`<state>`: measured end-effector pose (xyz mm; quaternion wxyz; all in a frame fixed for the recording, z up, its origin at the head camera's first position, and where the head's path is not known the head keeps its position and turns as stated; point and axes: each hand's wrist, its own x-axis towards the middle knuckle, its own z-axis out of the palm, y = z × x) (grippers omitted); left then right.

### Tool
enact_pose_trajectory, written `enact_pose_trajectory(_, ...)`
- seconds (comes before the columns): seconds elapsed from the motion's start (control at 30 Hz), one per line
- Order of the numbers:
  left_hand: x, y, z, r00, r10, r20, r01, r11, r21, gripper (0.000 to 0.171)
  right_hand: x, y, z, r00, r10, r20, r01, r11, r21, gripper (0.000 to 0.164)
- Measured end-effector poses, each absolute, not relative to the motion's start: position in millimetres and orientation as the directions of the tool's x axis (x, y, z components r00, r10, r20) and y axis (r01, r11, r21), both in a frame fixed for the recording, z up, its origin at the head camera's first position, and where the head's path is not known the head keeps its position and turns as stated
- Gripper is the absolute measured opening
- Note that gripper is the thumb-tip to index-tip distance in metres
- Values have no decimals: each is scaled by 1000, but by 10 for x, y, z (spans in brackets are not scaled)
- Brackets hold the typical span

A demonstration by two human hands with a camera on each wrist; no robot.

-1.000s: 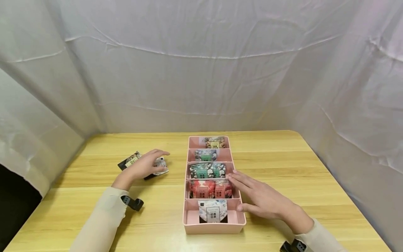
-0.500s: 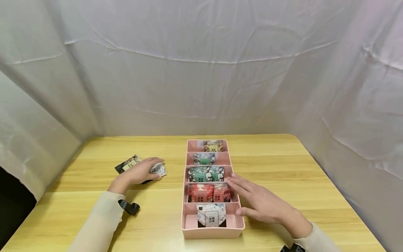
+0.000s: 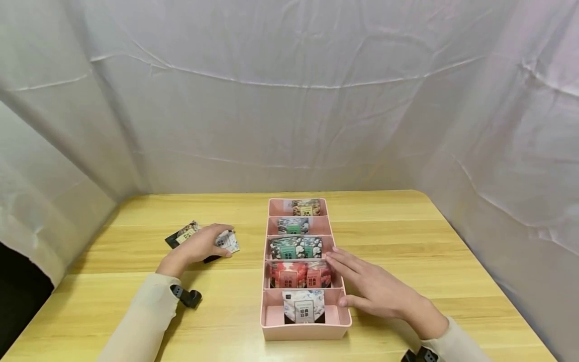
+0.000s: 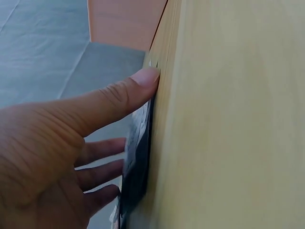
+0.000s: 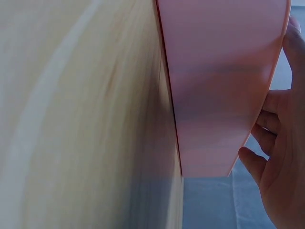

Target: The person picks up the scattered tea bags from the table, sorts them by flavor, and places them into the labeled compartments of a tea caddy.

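Note:
My left hand point(image 3: 201, 245) is over a white-and-black tea sachet point(image 3: 227, 242) on the table's left side, thumb and fingers at its opposite edges. From the left wrist, the thumb point(image 4: 145, 78) touches one end of that sachet point(image 4: 137, 167), which lies close along the tabletop. Part of the sachet is hidden under the hand. My right hand point(image 3: 373, 286) rests its fingertips along the right rim of a pink divided box point(image 3: 305, 333), fingers extended. A white sachet point(image 3: 304, 307) stands in the box's nearest compartment, red sachets point(image 3: 289, 275) in the one behind.
Beside the left hand lies a black sachet with a yellow label point(image 3: 186, 233). Farther back in the box stand green-labelled sachets point(image 3: 289, 248), a blue-grey one point(image 3: 293, 225) and a yellow-labelled one point(image 3: 306, 207). Pale fabric point(image 3: 289, 125) hangs behind the wooden table point(image 3: 226, 311).
My left hand has come down onto the white-and-black sachet, its thumb and fingers closing in at the edges. The right hand stays at the box's rim. The view has tilted slightly.

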<state>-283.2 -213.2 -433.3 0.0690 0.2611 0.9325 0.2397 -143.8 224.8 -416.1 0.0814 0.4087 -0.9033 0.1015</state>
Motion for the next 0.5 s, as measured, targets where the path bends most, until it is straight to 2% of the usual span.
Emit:
enact_pose_trajectory(0.2, -2840, -2106, -4324, -860, 510, 28, 462, 754, 467, 80, -1441, 2256, -4165, -648, -720, 248, -757, 644, -109, 79)
enact_pose_trajectory(0.5, -2810, -2059, -4291, -860, 504, 74, 484, 761, 431, 70, -1438, 2247, -4167, -649, -720, 243, -756, 645, -109, 79)
